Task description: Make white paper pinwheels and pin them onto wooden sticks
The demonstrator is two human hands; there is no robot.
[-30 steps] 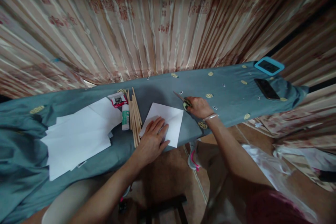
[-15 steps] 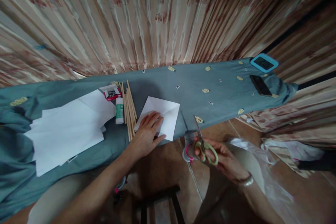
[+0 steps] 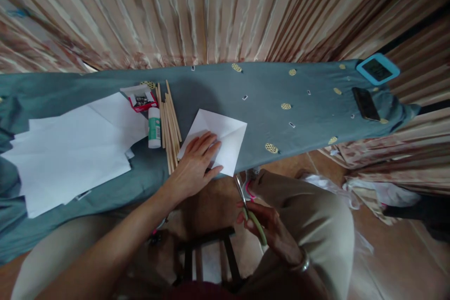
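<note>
Here's the head view, and the left hand (image 3: 192, 171) is spread out flat, palm down on a square of white paper (image 3: 228, 133), fingers loose and gripping nothing. That paper sits mid-scene at the near edge of the tabletop (image 3: 214, 84), faint creases running across it.

Over to the right hand (image 3: 276, 229), fingers curled firmly around the green handles of the scissors (image 3: 260, 230)! They're held just off the near edge, blades pointing away to the far side, tips close by the paper's near right corner; whether they touch it, I can't tell. A shiny bracelet (image 3: 304, 260) circles that wrist.

Left of the paper, a bundle of wooden sticks (image 3: 170, 133) runs from near to far, and right beside it stands or lies a glue stick (image 3: 154, 129), hard to say which. Just beyond, there's a red box (image 3: 143, 103) with small, dark bits inside. Further left, loose white sheets (image 3: 73, 150) overlap in a wide spread. Far right, a phone (image 3: 366, 104) lies near a blue-framed device (image 3: 378, 70).
</note>
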